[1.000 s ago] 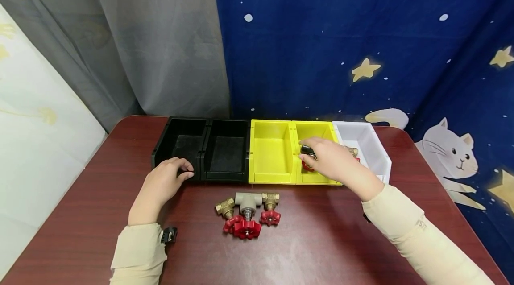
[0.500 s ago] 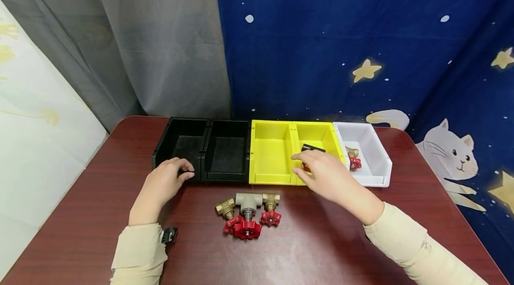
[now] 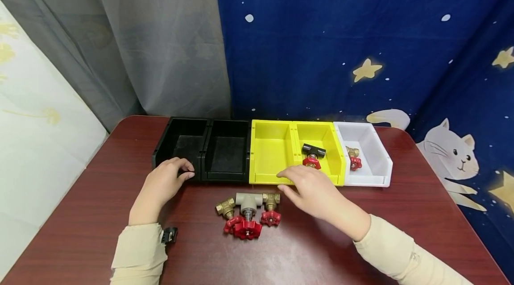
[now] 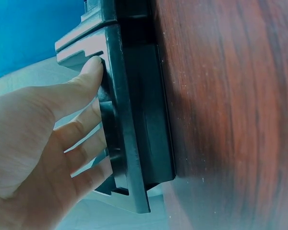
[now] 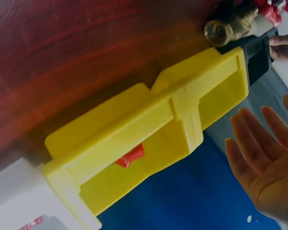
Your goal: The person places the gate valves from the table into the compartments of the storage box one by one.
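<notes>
My right hand is in the air just in front of the right yellow bin, fingers extended and apart from the thumb, holding nothing. A black-bodied valve with a red handwheel lies in that bin. On the table, to the left of this hand, three red-handled valves sit close together: a brass valve, a grey plastic valve and another brass valve. My left hand rests at the front rim of the leftmost black bin, thumb and loosely bent fingers touching the edge.
The bins form one row at the back of the table. A second black bin and another yellow bin stand in the middle. The white bin at the right end contains a brass valve. Curtains hang behind.
My right hand has let go of the black-bodied valve in the right yellow bin and drawn back out, toward the front and left. The left hand has stayed put.
</notes>
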Demonstrator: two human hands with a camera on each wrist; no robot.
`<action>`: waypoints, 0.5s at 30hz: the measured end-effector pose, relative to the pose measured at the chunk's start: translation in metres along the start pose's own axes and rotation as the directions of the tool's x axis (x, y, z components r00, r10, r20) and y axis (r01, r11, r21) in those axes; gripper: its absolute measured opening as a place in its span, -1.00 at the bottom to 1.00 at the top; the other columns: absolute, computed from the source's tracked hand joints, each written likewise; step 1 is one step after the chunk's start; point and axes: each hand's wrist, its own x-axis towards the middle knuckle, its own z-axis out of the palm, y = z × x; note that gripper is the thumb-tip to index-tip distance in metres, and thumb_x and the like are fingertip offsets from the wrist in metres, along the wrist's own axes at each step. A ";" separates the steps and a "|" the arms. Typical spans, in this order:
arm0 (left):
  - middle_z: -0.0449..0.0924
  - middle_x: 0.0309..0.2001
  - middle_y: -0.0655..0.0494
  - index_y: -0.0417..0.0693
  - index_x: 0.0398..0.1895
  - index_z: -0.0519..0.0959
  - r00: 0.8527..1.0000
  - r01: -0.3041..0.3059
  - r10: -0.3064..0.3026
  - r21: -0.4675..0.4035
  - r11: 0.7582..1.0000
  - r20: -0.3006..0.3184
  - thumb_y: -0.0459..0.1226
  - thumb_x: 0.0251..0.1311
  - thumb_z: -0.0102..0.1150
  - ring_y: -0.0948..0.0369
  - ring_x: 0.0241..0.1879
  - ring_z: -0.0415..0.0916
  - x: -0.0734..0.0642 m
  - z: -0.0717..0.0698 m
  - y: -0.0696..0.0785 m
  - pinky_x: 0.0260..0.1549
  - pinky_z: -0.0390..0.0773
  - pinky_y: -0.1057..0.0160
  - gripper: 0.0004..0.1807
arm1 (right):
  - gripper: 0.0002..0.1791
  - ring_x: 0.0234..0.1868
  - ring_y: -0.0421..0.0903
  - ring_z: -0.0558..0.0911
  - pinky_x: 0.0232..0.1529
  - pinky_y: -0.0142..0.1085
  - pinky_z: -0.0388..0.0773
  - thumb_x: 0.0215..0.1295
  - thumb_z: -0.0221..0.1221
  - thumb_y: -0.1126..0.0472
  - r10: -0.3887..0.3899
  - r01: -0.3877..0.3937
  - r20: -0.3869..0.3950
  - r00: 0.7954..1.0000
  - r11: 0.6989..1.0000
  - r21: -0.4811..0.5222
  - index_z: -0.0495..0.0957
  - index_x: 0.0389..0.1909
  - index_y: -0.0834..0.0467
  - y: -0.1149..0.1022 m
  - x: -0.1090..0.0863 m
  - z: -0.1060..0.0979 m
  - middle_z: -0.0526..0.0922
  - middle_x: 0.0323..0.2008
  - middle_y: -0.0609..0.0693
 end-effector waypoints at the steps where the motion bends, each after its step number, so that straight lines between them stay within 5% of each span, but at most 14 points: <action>1: 0.56 -0.27 0.08 0.02 -0.25 0.64 1.000 0.002 -0.002 -0.002 1.000 0.002 -0.26 0.27 0.30 -0.02 -0.17 0.52 0.000 0.000 0.000 -0.19 0.52 -0.14 -0.96 | -0.69 -0.04 -0.03 0.67 0.03 -0.09 0.59 0.29 0.33 0.07 -0.012 0.012 -0.003 1.000 1.000 0.001 0.64 -0.03 0.14 -0.001 -0.001 0.002 0.70 -0.10 0.00; 15: 0.58 -0.25 0.06 0.02 -0.25 0.63 1.000 0.004 -0.004 -0.004 1.000 0.002 -0.27 0.28 0.29 -0.01 -0.17 0.53 0.000 -0.001 0.002 -0.18 0.52 -0.15 -0.96 | -0.64 -0.03 -0.09 0.66 0.06 -0.13 0.57 0.31 0.30 -0.02 -0.013 0.008 0.085 0.996 0.998 0.061 0.63 0.01 0.09 -0.013 -0.007 0.018 0.70 -0.09 -0.07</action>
